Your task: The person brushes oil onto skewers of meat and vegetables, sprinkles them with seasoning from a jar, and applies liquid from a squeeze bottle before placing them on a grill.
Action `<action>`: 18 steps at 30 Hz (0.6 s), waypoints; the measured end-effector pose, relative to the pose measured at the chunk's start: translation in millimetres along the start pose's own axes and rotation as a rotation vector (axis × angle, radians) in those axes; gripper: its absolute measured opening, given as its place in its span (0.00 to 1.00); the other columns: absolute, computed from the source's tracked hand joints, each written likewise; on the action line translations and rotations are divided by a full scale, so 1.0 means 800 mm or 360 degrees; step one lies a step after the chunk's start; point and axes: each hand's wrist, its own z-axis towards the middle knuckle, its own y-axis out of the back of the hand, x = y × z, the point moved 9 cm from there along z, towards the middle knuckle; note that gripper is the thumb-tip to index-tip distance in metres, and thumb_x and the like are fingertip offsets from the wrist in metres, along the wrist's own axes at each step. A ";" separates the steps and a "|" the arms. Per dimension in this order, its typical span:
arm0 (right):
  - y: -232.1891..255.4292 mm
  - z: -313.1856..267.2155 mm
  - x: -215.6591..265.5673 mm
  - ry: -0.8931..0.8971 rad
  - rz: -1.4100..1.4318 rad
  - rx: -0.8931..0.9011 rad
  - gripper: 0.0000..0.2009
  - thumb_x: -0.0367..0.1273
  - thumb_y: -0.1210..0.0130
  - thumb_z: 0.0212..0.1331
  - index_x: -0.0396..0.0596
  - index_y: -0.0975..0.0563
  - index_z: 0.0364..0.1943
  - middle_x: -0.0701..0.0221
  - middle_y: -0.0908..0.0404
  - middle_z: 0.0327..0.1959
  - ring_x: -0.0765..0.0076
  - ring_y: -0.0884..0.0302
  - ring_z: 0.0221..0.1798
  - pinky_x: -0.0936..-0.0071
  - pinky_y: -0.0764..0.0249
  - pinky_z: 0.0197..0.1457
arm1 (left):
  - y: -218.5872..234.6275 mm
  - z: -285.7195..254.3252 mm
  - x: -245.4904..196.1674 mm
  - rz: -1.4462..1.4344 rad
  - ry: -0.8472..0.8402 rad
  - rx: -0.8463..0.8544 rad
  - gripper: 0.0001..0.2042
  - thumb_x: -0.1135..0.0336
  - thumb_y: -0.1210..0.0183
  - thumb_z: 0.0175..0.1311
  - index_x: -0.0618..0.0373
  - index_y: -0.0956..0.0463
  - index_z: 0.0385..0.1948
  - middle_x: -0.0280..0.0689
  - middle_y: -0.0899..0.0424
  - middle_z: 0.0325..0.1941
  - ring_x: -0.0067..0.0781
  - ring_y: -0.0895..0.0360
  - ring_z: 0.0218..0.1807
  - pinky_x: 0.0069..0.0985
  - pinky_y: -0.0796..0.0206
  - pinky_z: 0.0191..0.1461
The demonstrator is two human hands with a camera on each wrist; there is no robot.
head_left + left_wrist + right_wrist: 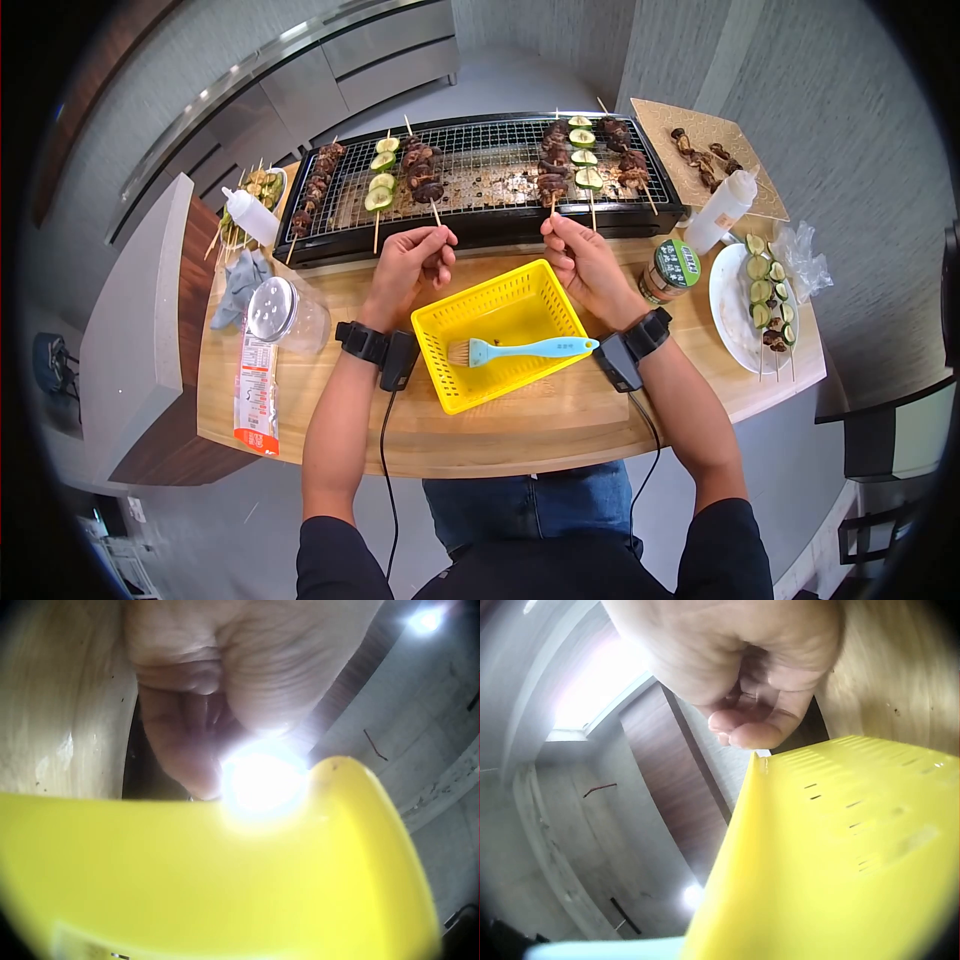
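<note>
On the black grill, my left hand pinches the stick end of a skewer of dark brown pieces between thumb and forefinger. My right hand likewise pinches the stick of another dark brown skewer. Both skewers lie on the wire grate, sticks towards me. Zucchini skewers lie beside them. In both wrist views the fingers are curled, but the sticks are hidden. Below my hands stands a yellow basket, with a blue-handled basting brush across it.
More skewers lie at the grill's ends. On the right are a seasoning jar, a squeeze bottle and a white plate of skewers. A clear jar, a second squeeze bottle and a grey cloth stand left.
</note>
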 end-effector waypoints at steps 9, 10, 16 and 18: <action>0.000 -0.001 0.000 -0.0037 -0.0107 -0.0135 0.12 0.38 0.47 0.66 0.45 0.26 0.29 0.81 0.36 0.19 0.86 0.41 0.19 0.87 0.41 0.22 | -0.007 -0.001 0.000 0.0142 0.0038 0.0021 0.11 0.64 0.48 0.69 0.62 0.21 0.38 0.35 0.17 0.26 0.18 0.23 0.21 0.13 0.34 0.24; 0.001 -0.001 -0.001 -0.0046 -0.0093 -0.0158 0.12 0.38 0.47 0.66 0.45 0.26 0.29 0.81 0.36 0.18 0.86 0.41 0.19 0.87 0.41 0.22 | -0.007 -0.001 0.000 0.0148 0.0038 0.0009 0.11 0.64 0.47 0.69 0.63 0.22 0.40 0.35 0.17 0.28 0.17 0.24 0.20 0.13 0.35 0.22; 0.001 0.000 0.001 -0.0008 0.0057 -0.0109 0.12 0.38 0.46 0.66 0.45 0.25 0.31 0.78 0.28 0.22 0.86 0.39 0.19 0.88 0.39 0.22 | -0.005 -0.001 0.000 0.0169 0.0016 0.0005 0.12 0.65 0.46 0.68 0.63 0.22 0.45 0.33 0.18 0.27 0.14 0.26 0.19 0.11 0.37 0.21; 0.001 -0.001 0.001 -0.0008 0.0050 -0.0092 0.11 0.38 0.47 0.66 0.45 0.24 0.32 0.78 0.26 0.23 0.87 0.37 0.19 0.88 0.37 0.22 | -0.004 -0.001 -0.001 0.0168 0.0015 0.0005 0.12 0.65 0.46 0.68 0.63 0.22 0.46 0.32 0.18 0.27 0.14 0.26 0.19 0.11 0.37 0.21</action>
